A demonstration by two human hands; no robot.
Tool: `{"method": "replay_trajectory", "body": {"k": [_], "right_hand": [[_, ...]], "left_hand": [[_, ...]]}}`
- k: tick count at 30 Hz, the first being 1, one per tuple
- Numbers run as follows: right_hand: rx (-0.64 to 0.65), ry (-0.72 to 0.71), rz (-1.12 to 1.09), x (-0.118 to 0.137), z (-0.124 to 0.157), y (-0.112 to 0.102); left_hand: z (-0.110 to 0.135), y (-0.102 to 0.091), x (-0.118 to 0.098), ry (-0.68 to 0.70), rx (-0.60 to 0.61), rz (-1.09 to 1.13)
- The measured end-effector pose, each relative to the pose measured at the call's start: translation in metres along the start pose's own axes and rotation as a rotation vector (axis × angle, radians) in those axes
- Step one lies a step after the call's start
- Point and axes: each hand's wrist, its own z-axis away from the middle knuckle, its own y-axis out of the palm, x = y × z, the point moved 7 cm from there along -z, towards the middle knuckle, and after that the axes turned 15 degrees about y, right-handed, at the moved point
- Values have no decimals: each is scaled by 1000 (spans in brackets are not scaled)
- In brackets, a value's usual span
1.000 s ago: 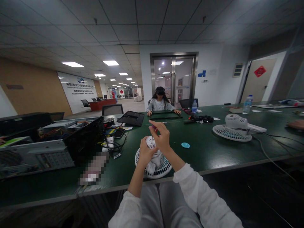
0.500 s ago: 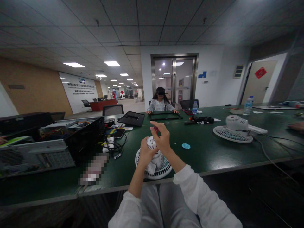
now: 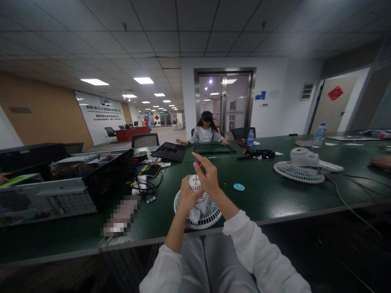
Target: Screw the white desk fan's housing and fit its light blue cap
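A white fan (image 3: 204, 221) lies grille-down at the table's near edge, its motor housing pointing up. My left hand (image 3: 190, 195) is wrapped round the side of the housing's vented top (image 3: 194, 182). Above it, my right hand (image 3: 209, 176) grips the handle of a screwdriver (image 3: 196, 177), with its thin shaft upright and reaching down to the middle of the vented top. The fingers cover most of the handle, and only a reddish part shows. Where the tip meets the housing is too small to make out. A light blue disc (image 3: 239, 187) lies on the table right of the fan.
An opened computer case (image 3: 61, 191) fills the left side, with cables (image 3: 155, 189) beside it. A second white fan (image 3: 301, 171) lies to the right. Across the green table (image 3: 259, 207) a person sits at a black frame (image 3: 214, 152). Bottles (image 3: 318, 136) stand farther back.
My right hand has shifted very slightly and stays on the screwdriver; my left hand keeps its hold. Across the table, the person's one hand has moved outward to the left, off the black frame.
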Motion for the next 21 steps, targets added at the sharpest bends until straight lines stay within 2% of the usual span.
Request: {"method": "replay_trajectory", "body": {"k": [4, 11, 17, 21], "right_hand": [[39, 9, -30, 0, -1, 1], [-45, 23, 25, -2, -1, -4], [15, 67, -54, -12, -2, 0], [-24, 28, -32, -7, -1, -3]], "left_hand": [[0, 0, 0, -14, 0, -5], [0, 0, -2, -44, 4, -2], [0, 1, 0, -57, 19, -12], [0, 1, -1, -46, 22, -8]]}}
